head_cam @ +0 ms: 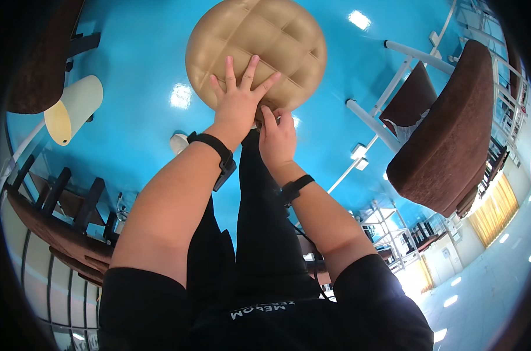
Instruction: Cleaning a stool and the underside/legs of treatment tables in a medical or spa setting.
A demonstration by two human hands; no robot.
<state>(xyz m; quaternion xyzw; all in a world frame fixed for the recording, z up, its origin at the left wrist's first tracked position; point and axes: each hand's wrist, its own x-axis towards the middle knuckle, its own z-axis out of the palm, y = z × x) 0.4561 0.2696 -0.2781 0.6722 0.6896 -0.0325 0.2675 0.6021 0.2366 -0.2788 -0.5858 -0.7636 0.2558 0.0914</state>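
Observation:
A round, tan, quilted seat cushion (265,39), apparently of leather or imitation leather, fills the upper middle. What supports it is hidden beneath. My left hand (239,94) presses flat on its near part, fingers spread. Just right of that wrist, my right hand (279,136) is at the cushion's near edge with its fingers bent. Whether those fingertips pinch the edge or only touch it is hidden. Each wrist wears a black band.
A brown padded treatment table (445,131) with white legs stands to the right. More brown padded furniture (59,228) lies left, near a cream cylinder (79,107). A white cable strip (349,171) crosses the glossy blue floor (134,79). My legs are below the hands.

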